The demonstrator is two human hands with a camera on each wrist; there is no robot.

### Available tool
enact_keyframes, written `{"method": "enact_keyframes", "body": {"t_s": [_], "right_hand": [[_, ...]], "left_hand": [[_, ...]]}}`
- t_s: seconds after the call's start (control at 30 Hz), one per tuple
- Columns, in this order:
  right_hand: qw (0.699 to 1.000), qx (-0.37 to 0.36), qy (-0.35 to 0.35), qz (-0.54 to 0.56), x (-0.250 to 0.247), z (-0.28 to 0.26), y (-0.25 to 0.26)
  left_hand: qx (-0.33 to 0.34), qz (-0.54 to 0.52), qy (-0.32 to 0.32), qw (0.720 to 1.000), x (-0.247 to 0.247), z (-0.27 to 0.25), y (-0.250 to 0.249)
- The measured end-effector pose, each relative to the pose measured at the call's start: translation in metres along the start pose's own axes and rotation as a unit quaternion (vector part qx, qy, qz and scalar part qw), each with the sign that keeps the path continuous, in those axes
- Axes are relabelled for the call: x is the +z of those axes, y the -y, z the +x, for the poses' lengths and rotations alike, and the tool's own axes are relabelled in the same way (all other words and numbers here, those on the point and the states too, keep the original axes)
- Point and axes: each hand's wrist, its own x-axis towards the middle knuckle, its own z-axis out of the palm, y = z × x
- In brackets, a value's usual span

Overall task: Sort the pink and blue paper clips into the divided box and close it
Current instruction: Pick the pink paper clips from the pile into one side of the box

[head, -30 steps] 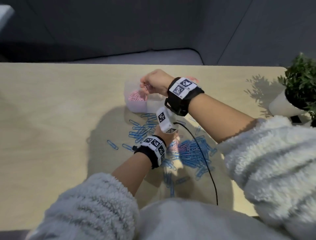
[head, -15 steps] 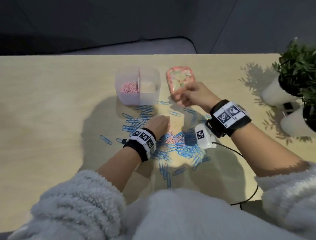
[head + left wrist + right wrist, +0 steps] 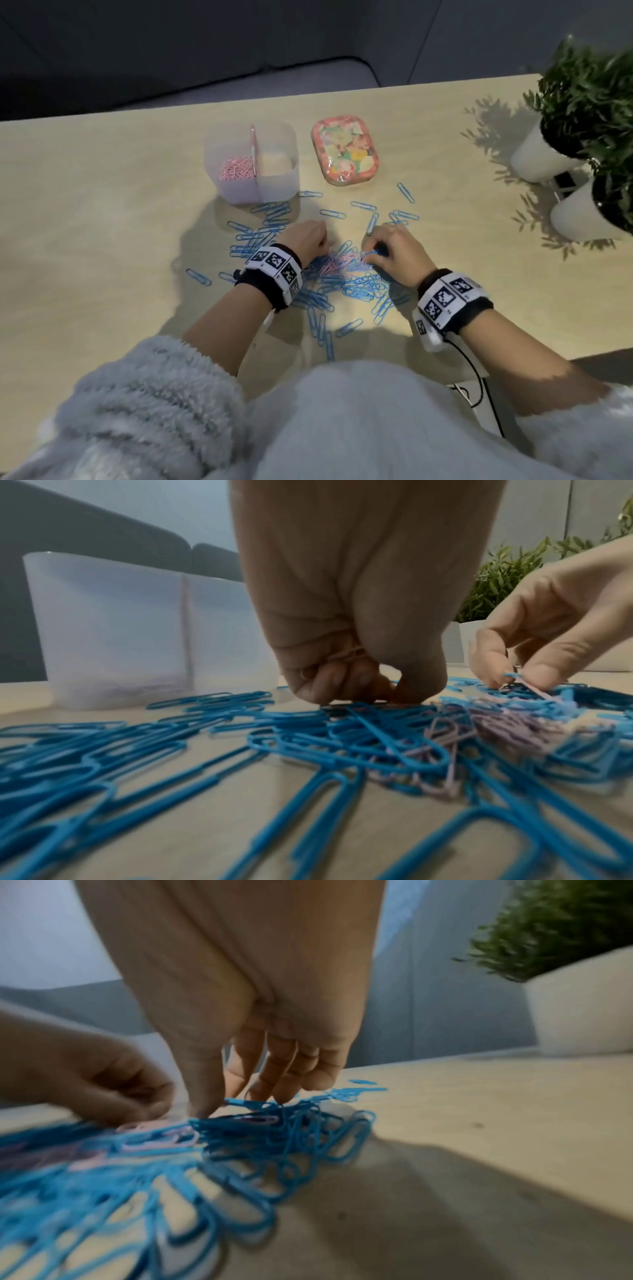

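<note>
Near the middle of the table (image 3: 102, 212), toward its front edge, a messy heap of blue paper clips (image 3: 363, 291) is spreading out, with a smaller tangle of pink paper clips (image 3: 334, 263) sitting in the center of it. Both hands are working down in that heap. The left hand (image 3: 305, 240) is curling tight, knuckles down on the clips, and the left wrist view is showing a few pink clips tucked inside the curled fingers (image 3: 329, 680). The right hand (image 3: 394, 253) is bending its thumb and fingers together right on top of the pile, closing on a blue clip (image 3: 246, 1102) with a pink one just beside it; honestly I can't tell whether that pink one is in the pinch too, it's all pretty blurry.

Toward the far edge, the divided box (image 3: 274, 192) is standing open, translucent, with a pink divider down the middle. Its left compartment is already holding a clump of pink clips (image 3: 238, 169), and the right compartment is looking bare from here. The lid (image 3: 344, 152), pink-rimmed with a flowery pattern, is lying flat just beside the box on its right, not touching it. Loose blue clips are scattering between the box and the hands.

Over at the right edge, two potted plants (image 3: 589, 85) in white pots are sitting well apart from everything.
</note>
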Motion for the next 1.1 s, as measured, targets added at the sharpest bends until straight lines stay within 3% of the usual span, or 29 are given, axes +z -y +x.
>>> {"method": "enact_keyframes", "body": {"t_s": [0.1,0.17,0.27,0.4,0.47,0.57,0.67,0.83,0.9,1.0,1.1], "right_hand": [[0.98,0.084,-0.054,0.173,-0.016,0.0,-0.006],[0.964,0.112,-0.064,0.234,-0.024,0.0,-0.008],[0.957,0.107,-0.057,0.265,-0.026,0.001,-0.013],[0.935,0.123,-0.058,0.327,-0.023,0.004,-0.006],[0.922,0.136,-0.055,0.357,-0.022,0.005,0.0],[0.918,0.14,-0.045,0.369,-0.023,0.005,0.002],[0.92,0.141,-0.045,0.362,-0.025,0.005,-0.001],[0.929,0.151,-0.052,0.335,-0.028,0.0,-0.009],[0.934,0.153,-0.053,0.319,-0.028,-0.001,-0.014],[0.953,0.152,-0.083,0.247,-0.03,-0.004,-0.022],[0.978,0.156,-0.102,0.097,-0.033,-0.008,-0.026]], "left_hand": [[-0.003,-0.057,-0.02,0.998,-0.004,-0.008,0.003],[-0.012,-0.138,-0.079,0.987,-0.016,-0.015,0.011],[-0.073,-0.245,-0.189,0.948,-0.051,-0.027,0.032],[-0.159,-0.282,-0.311,0.893,-0.101,-0.033,0.072],[-0.212,-0.35,-0.306,0.86,-0.116,-0.026,0.089],[-0.285,-0.429,-0.247,0.821,-0.124,-0.007,0.11],[-0.309,-0.511,-0.214,0.773,-0.132,0.007,0.112],[-0.346,-0.497,-0.158,0.78,-0.144,0.01,0.105],[-0.335,-0.466,-0.163,0.803,-0.139,0.012,0.111],[-0.275,-0.453,-0.245,0.812,-0.131,0.006,0.113],[-0.16,-0.441,-0.34,0.815,-0.124,-0.013,0.091]]}}
